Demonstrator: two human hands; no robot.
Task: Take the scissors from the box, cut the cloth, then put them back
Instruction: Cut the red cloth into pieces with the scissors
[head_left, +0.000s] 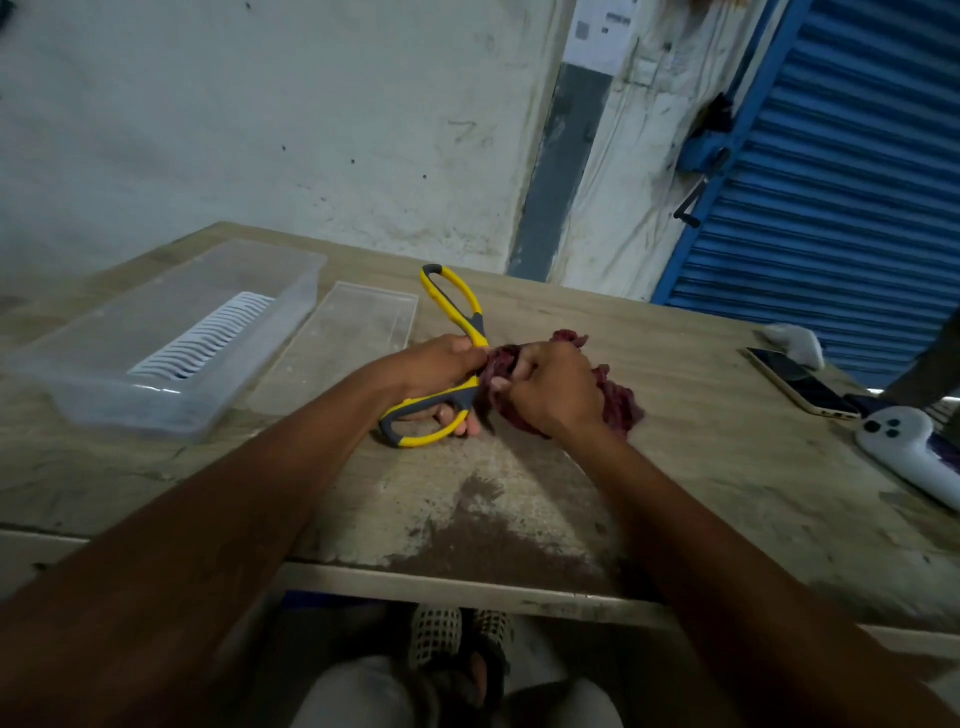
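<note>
left hand gripping scissors (yellow-grey), crumpled cloth

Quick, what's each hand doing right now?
Left hand: closed on the yellow-and-grey scissors, handles spread.
Right hand: closed on the bunched maroon cloth.

Worn wooden bench, top scuffed, dark stain patch near front edge. Behind it a whitish plastered wall, dirty, marked with scratches and specks. Grey vertical strip runs down the wall, paper notice stuck at its top. Right side: blue slatted roller shutter with blue frame, dark handle on its left edge. Light dim, flat. Floor below bench dark, hard to make out.
</note>
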